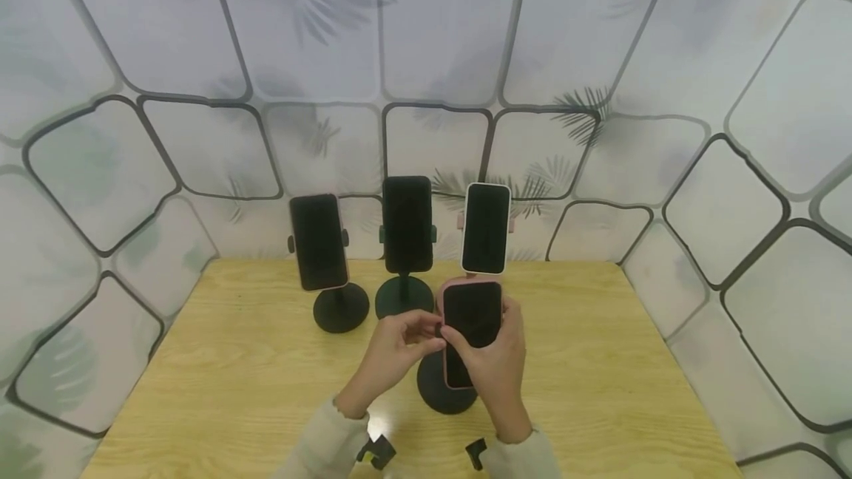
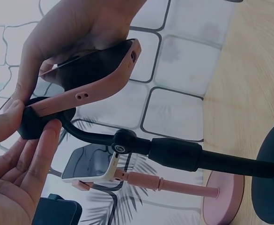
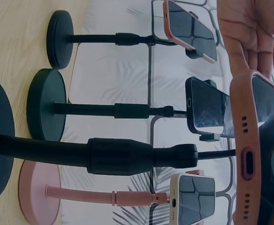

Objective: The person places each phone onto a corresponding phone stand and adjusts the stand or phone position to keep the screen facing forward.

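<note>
Behind the hands, along the patterned back wall, three phones stand upright on stands: a pink-cased phone on a black round-based stand [image 1: 319, 242], a dark phone on a dark green stand [image 1: 407, 225], and a white-cased phone on a pink stand [image 1: 487, 228], this last one just behind the work. Nearer the table's front edge, the right hand [image 1: 492, 361] grips a smartphone in a pink case [image 1: 471, 316], fingers curled round its sides, holding it against the head of a black stand with a round base [image 1: 439, 390]. The left hand [image 1: 396, 350] has its fingers on the stand's black clamp just beside the phone's left edge. The light wooden table [image 1: 233, 361] lies bare to both sides
</note>
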Motion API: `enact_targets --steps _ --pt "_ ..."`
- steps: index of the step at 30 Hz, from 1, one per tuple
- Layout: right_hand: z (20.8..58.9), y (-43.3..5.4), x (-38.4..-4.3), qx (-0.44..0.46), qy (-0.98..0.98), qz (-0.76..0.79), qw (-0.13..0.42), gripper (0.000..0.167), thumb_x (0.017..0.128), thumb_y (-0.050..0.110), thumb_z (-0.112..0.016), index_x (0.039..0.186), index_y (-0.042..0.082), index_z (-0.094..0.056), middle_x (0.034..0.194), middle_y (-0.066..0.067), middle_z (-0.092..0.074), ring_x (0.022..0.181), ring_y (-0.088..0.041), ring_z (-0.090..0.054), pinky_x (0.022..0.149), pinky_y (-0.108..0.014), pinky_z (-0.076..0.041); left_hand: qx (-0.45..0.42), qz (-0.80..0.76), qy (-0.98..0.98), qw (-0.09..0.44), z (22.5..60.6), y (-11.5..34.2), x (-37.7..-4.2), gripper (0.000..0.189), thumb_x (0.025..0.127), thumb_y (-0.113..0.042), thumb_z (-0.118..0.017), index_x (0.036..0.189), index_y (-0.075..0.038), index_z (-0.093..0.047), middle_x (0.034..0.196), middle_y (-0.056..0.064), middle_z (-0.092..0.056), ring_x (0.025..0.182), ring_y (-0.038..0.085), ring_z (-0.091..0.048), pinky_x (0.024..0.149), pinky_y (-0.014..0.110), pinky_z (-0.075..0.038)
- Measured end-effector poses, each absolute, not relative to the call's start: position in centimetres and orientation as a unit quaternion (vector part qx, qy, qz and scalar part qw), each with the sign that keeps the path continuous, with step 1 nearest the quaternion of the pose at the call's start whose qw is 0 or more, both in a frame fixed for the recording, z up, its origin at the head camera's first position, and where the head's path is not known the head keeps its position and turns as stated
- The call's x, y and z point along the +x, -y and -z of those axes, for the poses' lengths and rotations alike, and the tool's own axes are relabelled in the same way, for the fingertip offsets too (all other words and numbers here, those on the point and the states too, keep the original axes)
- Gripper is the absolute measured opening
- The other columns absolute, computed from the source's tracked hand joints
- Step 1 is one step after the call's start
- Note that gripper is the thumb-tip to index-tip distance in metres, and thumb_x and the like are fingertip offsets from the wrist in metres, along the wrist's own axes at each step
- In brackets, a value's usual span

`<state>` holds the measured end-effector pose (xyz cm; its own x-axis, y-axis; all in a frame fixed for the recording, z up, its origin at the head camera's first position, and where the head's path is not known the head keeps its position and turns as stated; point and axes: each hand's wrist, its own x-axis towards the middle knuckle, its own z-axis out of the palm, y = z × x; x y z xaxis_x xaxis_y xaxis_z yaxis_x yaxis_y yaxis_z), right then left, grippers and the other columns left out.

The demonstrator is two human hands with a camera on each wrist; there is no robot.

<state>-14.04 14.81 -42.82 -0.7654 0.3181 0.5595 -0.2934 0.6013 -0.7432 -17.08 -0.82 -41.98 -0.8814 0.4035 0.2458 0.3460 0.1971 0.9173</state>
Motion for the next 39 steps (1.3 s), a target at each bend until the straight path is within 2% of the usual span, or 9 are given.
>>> enact_targets --steps 6,13,19,28,32,35,39 --pt "42.8 -14.6 -14.0 -0.022 0.832 -0.435 0.343 0.076 0.062 0.023 -0.087 0.121 0.003 -0.044 0.105 -0.012 -0.056 0.09 -0.017 -0.054 0.071 -0.037 -0.049 0.244 -0.587 -0.772 0.022 42.0 0.8 -17.3 0.026 0.082 -0.013 -0.071 0.103 0.002 -0.066 0.092 0.015 -0.07 0.081 0.017 -0.067 0.073 0.016 -0.054" --pt "42.3 -14.1 -14.2 -0.068 0.825 -0.464 0.315 0.072 0.064 0.029 -0.086 0.119 0.005 -0.045 0.101 -0.01 -0.058 0.085 -0.017 -0.055 0.069 -0.034 -0.047 0.239 -0.594 -0.767 0.027 41.8 0.8 -17.7 0.025 0.082 -0.012 -0.071 0.101 0.002 -0.066 0.092 0.017 -0.07 0.082 0.021 -0.068 0.073 0.016 -0.054" --pt "42.5 -13.9 -14.3 -0.074 0.809 -0.475 0.339 0.073 0.063 0.025 -0.087 0.118 0.003 -0.046 0.101 -0.01 -0.057 0.085 -0.015 -0.054 0.069 -0.033 -0.046 0.246 -0.605 -0.756 0.05 42.1 0.8 -18.1 0.027 0.083 -0.012 -0.07 0.104 0.004 -0.065 0.097 0.02 -0.069 0.086 0.024 -0.068 0.075 0.02 -0.056" --pt "42.7 -13.9 -14.5 -0.07 0.837 -0.426 0.335 0.079 0.065 0.033 -0.086 0.123 0.004 -0.04 0.107 -0.013 -0.05 0.092 -0.021 -0.052 0.073 -0.04 -0.048 0.225 -0.614 -0.755 0.04 42.8 0.6 -18.3 0.027 0.082 -0.012 -0.071 0.107 -0.001 -0.065 0.095 0.015 -0.069 0.085 0.01 -0.064 0.077 0.018 -0.055" --pt "42.7 -13.9 -14.5 -0.061 0.842 -0.42 0.334 0.081 0.065 0.032 -0.086 0.124 0.005 -0.038 0.11 -0.015 -0.049 0.093 -0.024 -0.054 0.074 -0.042 -0.05 0.222 -0.615 -0.757 0.016 43.2 0.4 -18.1 0.026 0.084 -0.012 -0.07 0.108 -0.004 -0.064 0.099 0.011 -0.069 0.088 0.013 -0.065 0.08 0.022 -0.055" --pt "42.7 -14.1 -14.4 -0.046 0.842 -0.424 0.331 0.081 0.067 0.03 -0.085 0.126 0.004 -0.036 0.112 -0.016 -0.049 0.093 -0.026 -0.057 0.074 -0.043 -0.051 0.247 -0.606 -0.756 -0.026 43.5 0.1 -17.9 0.025 0.085 -0.012 -0.068 0.108 -0.004 -0.064 0.102 0.011 -0.069 0.091 0.018 -0.066 0.083 0.03 -0.055" --pt "43.3 -15.3 -14.1 0.019 0.828 -0.455 0.326 0.066 0.079 0.016 -0.075 0.13 0.003 -0.035 0.111 -0.015 -0.052 0.09 -0.02 -0.057 0.072 -0.035 -0.051 0.286 -0.577 -0.759 -0.093 44.0 0.0 -17.8 0.025 0.086 -0.013 -0.067 0.109 -0.004 -0.064 0.104 0.009 -0.069 0.094 0.02 -0.065 0.085 0.036 -0.055"
